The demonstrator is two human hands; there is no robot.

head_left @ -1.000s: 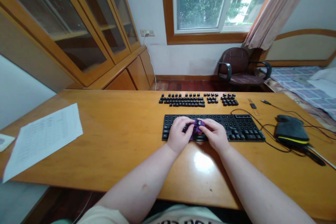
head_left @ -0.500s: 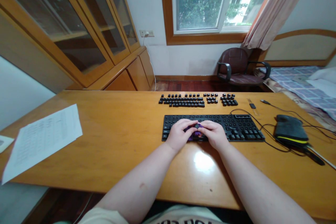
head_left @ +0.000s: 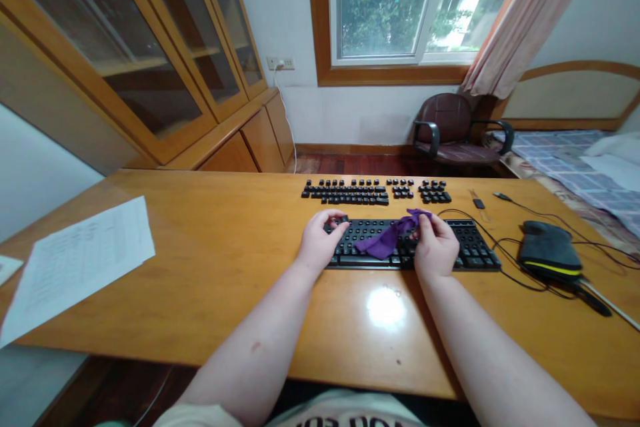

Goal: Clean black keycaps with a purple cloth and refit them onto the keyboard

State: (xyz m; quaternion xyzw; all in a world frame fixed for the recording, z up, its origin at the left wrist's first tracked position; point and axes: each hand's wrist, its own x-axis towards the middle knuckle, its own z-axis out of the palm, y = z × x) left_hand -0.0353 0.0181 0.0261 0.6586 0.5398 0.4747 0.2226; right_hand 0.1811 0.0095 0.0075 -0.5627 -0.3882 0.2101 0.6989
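Observation:
A black keyboard [head_left: 367, 265] lies on the wooden desk in front of me, with many of its keycaps off. Over its left end, my left hand [head_left: 323, 238] pinches a small black keycap [head_left: 343, 219] between thumb and fingers. My right hand [head_left: 436, 245] is closed on one end of a purple cloth [head_left: 383, 243], which hangs down to the left across the middle keys. Behind the keyboard, loose black keycaps [head_left: 357, 191] are laid out in rows and groups near the desk's far edge.
To the right are a keycap puller [head_left: 479, 203], a USB cable [head_left: 504, 197] and a dark grey pouch [head_left: 550, 248] with a yellow edge. Paper sheets [head_left: 85, 260] lie at the left. A chair [head_left: 450, 127] stands beyond the desk, beside a bed [head_left: 565, 153].
My hands were together over the keyboard with the cloth bunched around a keycap. They have moved apart, the left with the keycap, the right with the cloth now trailing open.

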